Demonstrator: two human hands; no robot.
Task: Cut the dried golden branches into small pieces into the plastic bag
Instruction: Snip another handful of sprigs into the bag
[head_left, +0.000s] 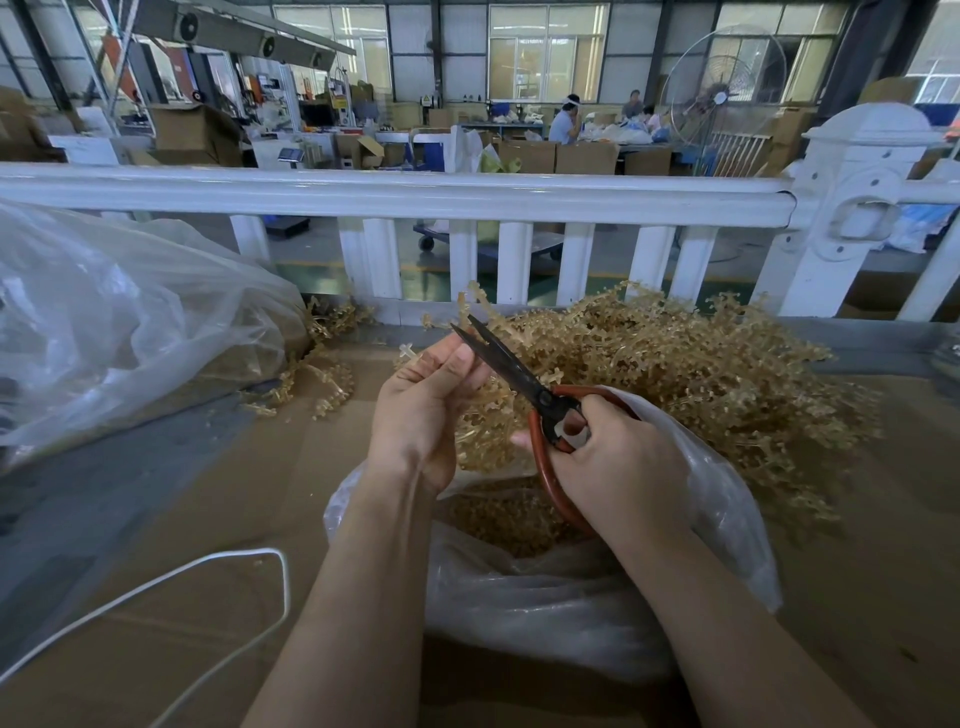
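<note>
The left hand (415, 410) pinches a dried golden branch (485, 415) above an open clear plastic bag (727, 519). The right hand (613, 457) grips red-handled black scissors (511, 371), blades parted, seemingly around the branch tip.

Big factory hall beyond a white slatted railing (395, 195): rows of tall daylit windows (548, 52), green painted floor (322, 273), stacked brown cardboard boxes (587, 158), round wire-caged standing fan (727, 88).

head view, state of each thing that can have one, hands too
scissors: blades open, held
left hand: pinching a golden branch
right hand: gripping the scissors' red handles
plastic bag: open, partly filled with cut pieces
branch pile: uncut
</note>
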